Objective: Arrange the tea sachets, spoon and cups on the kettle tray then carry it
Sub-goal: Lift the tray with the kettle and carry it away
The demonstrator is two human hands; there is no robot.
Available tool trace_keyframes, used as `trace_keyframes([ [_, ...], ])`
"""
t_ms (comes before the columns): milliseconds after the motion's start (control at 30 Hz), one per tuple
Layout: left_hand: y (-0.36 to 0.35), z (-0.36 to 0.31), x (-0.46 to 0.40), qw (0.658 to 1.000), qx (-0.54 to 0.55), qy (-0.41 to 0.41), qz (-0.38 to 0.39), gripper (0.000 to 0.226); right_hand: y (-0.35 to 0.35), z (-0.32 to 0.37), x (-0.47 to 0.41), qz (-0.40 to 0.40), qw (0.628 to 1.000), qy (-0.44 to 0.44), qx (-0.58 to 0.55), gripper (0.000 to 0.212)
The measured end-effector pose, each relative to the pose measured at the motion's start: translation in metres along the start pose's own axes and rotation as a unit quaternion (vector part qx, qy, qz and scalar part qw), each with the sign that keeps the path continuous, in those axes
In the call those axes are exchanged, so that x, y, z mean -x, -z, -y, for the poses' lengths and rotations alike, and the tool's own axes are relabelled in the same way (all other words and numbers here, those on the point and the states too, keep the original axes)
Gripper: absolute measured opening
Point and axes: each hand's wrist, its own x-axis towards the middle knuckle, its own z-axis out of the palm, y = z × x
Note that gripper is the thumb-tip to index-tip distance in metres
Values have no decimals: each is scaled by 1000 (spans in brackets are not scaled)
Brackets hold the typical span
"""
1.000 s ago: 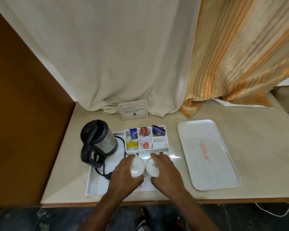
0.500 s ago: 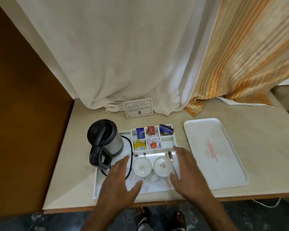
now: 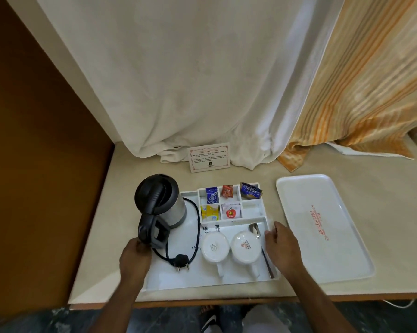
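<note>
The white kettle tray (image 3: 178,277) lies near the counter's front edge. On its left stands a black and steel kettle (image 3: 161,203), with the cord and plug (image 3: 182,259) coiled beside it. Two white cups (image 3: 214,247) (image 3: 246,246) rest upside down at the front. A metal spoon (image 3: 254,229) lies along the tray's right side. Tea and sugar sachets (image 3: 211,198) fill the small compartments at the back. My left hand (image 3: 135,259) grips the tray's left rim by the kettle handle. My right hand (image 3: 280,245) grips the right rim beside the spoon.
A second, flat white tray (image 3: 323,224) lies to the right on the beige counter (image 3: 383,200). A printed card (image 3: 208,157) stands behind the kettle tray. A white curtain (image 3: 190,80) and a striped orange curtain (image 3: 371,80) drape onto the counter's back. A brown wall panel (image 3: 34,164) borders the left.
Both hands left the two cups and spread outward, the left to the tray's left rim and the right to its right rim. The spoon now shows beside the right cup.
</note>
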Motion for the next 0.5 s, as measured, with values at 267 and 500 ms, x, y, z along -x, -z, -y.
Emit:
trace_keyframes([
  [267,-7,-6,22,982,64,136,-118,34,9,-1,-16,47,998,32,-7,9],
  [500,25,26,86,944,129,235,-191,37,26,39,-15,97,980,172,16,11],
])
